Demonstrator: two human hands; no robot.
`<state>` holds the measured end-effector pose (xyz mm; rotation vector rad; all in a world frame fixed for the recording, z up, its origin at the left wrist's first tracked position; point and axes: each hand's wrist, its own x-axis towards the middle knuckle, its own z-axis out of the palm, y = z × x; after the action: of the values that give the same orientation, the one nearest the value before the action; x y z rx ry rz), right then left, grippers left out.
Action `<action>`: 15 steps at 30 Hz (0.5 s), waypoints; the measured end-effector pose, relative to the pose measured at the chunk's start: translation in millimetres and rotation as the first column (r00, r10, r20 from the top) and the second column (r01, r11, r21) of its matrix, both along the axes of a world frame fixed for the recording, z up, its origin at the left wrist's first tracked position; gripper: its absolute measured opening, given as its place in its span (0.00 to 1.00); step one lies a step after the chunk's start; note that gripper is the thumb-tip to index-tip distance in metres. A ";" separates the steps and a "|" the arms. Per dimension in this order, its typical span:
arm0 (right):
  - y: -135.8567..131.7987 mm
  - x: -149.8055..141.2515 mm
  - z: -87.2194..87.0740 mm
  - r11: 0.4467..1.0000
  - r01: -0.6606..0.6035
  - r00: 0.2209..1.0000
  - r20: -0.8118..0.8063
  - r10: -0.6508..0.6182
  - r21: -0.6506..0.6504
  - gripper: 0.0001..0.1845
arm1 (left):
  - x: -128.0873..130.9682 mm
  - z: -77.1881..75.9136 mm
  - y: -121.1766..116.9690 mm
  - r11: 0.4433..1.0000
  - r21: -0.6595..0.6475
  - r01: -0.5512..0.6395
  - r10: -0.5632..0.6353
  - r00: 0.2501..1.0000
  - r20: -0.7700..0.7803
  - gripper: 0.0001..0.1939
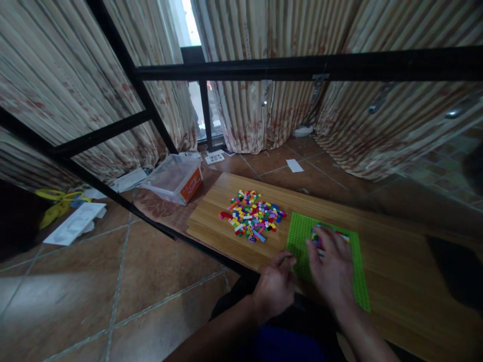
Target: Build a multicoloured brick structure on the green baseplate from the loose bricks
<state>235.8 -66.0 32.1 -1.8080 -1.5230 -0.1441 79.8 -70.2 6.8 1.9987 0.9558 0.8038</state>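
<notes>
A green studded baseplate (300,234) lies on a wooden table (396,256). My right hand (330,266) rests on the plate, its fingers pressed down on a small cluster of coloured bricks (316,236) at the plate's upper part. My left hand (275,286) sits at the plate's near left corner with fingers curled, thumb and forefinger touching the plate's edge. A pile of small multicoloured bricks (252,216) lies on the table to the left of the plate, apart from both hands.
A clear plastic box (173,178) with an orange label stands on the floor past the table's left end. Black metal frame bars (264,68) cross above. Curtains hang behind. Papers and white trays (75,223) lie on the tiled floor at left.
</notes>
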 end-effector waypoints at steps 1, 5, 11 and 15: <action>7.5 -11.8 2.1 0.994 -0.108 0.994 -0.016 0.108 -0.020 0.19 | -8.9 -0.2 1.3 1.000 0.011 -0.017 0.017 1.000 0.010 0.19; 44.5 -47.1 -4.0 0.956 -0.262 0.964 -0.082 0.253 -0.129 0.16 | -41.6 0.5 13.8 0.988 0.072 -0.136 0.135 0.990 0.029 0.16; 73.2 -40.7 -23.5 0.978 -0.127 0.989 -0.093 0.113 -0.165 0.16 | -72.0 0.3 40.6 0.952 0.106 -0.287 0.286 0.958 0.020 0.14; 74.6 -22.5 -28.2 0.983 -0.054 0.997 -0.065 0.044 -0.173 0.16 | -77.1 -3.0 51.3 0.951 0.107 -0.290 0.291 0.957 0.005 0.12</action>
<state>213.3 8.6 3.9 -1.8906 -1.5768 0.0696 2.7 -18.8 3.8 1.9792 1.2566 1.0237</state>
